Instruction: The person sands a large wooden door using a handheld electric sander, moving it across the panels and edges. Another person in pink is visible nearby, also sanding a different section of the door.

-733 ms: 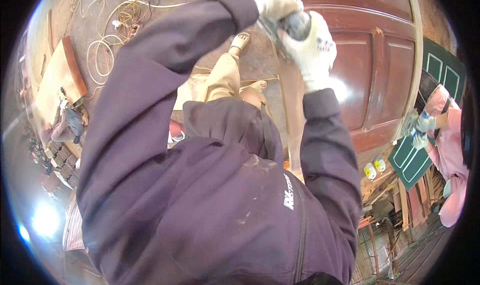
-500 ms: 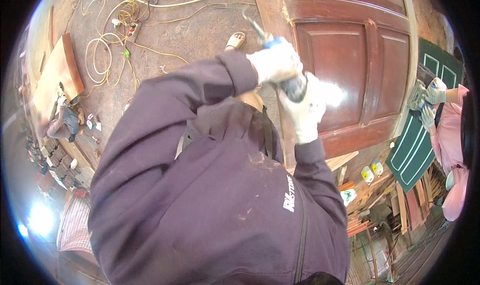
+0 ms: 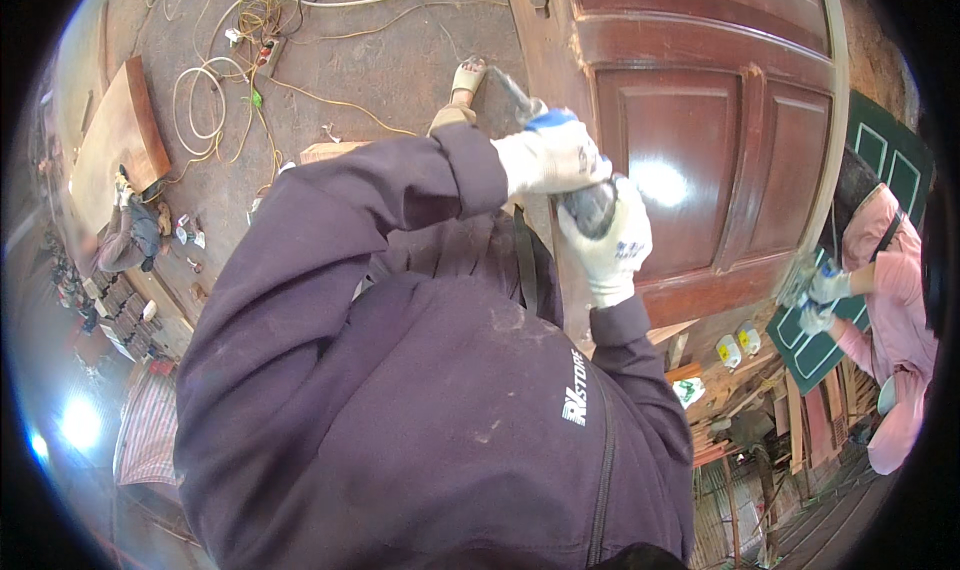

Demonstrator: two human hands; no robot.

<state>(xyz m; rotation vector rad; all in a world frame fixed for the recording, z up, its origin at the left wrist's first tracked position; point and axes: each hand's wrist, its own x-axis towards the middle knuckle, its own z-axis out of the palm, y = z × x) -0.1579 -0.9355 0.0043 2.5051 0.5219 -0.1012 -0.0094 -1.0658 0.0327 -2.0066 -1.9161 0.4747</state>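
Both of my hands wear white work gloves and are closed round a hand-held power tool (image 3: 590, 210), possibly an angle grinder, with a dark grey head. My left hand (image 3: 548, 157) wraps the body, beside a blue part from which a grey cord (image 3: 512, 92) bends away. My right hand (image 3: 610, 238) grips the dark head end. Beneath and to the right lies a reddish-brown panelled wooden door (image 3: 670, 110), with a lock cutout near its far left edge. The tool sits over the door's left edge; whether it touches the wood is hidden by my gloves.
Coiled hoses and cables (image 3: 215, 100) lie on the floor at far left, round a power strip (image 3: 268, 55). A person at left handles a wooden board (image 3: 120, 135). At right a pink-sleeved co-worker (image 3: 880, 300) works over dark green panels (image 3: 805, 355). Yellow-labelled jugs (image 3: 738, 345) stand near timber offcuts.
My hands and the tool have shifted slightly down in the picture, still gripping together. My sandalled foot shows more. The pink-sleeved co-worker's gloved hands have moved down and left.
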